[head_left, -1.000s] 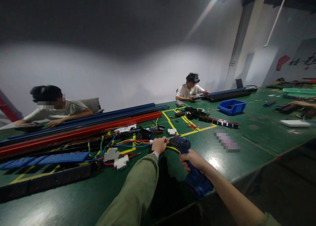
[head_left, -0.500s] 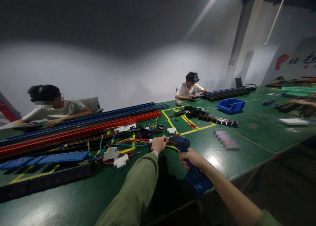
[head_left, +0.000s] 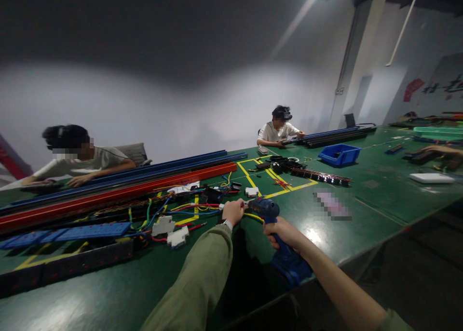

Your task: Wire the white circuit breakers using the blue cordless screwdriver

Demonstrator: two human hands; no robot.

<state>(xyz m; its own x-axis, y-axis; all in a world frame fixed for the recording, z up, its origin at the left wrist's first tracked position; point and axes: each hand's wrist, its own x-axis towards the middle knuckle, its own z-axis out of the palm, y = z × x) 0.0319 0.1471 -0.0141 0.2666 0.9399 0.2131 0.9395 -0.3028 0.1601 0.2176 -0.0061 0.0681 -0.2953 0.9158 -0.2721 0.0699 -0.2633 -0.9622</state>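
My right hand [head_left: 284, 233] is wrapped round the handle of a blue cordless drill [head_left: 265, 206], its bit end pointing left. Just left of that tip, my left hand [head_left: 233, 211] is closed on something small at the end of the wires [head_left: 204, 206]; the fingers hide most of it. A yellow wire [head_left: 253, 217] runs out below the drill's nose. White circuit breakers [head_left: 177, 237] lie on the green table left of my left wrist, with red-tipped wires beside them. A further white block [head_left: 251, 191] sits behind the drill.
Long blue and red rails [head_left: 202, 173] lie at the left, near a blue socket strip [head_left: 94, 230] and a black strip [head_left: 87, 261]. A blue bin [head_left: 339, 155] stands farther back. Two co-workers sit across the table [head_left: 376, 191]; another person's hand shows at far right.
Hardly anything differs. Both hands and the drill keep almost the same place, with only a slight shift of the view.
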